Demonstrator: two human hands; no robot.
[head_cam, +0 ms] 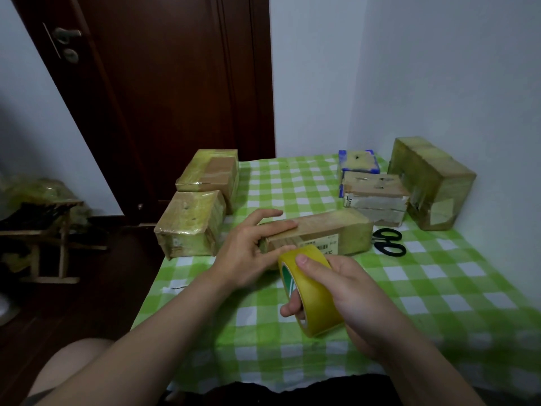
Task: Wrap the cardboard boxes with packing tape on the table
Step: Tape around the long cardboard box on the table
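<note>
On the green-checked tablecloth (439,288), near the middle of the table, a long cardboard box (328,230) lies flat with a printed label on its near face. The left hand (248,253) grips the box's left end, with the fingers curled over the top and the thumb against the near side. Just in front of the box, the right hand (351,291) holds a roll of yellow packing tape (314,300), with the thumb on the outer band and the fingers hooked through the core. The roll's top edge sits close to the box's label. Whether a strip of tape joins them is hard to tell.

Black-handled scissors (389,241) lie just beside the box's right end. Two tape-covered boxes (190,224) stand at the table's left edge, one behind the other. At the back right are a blue box (358,161), a flat box stack (374,194) and a large wrapped box (433,183) against the wall.
</note>
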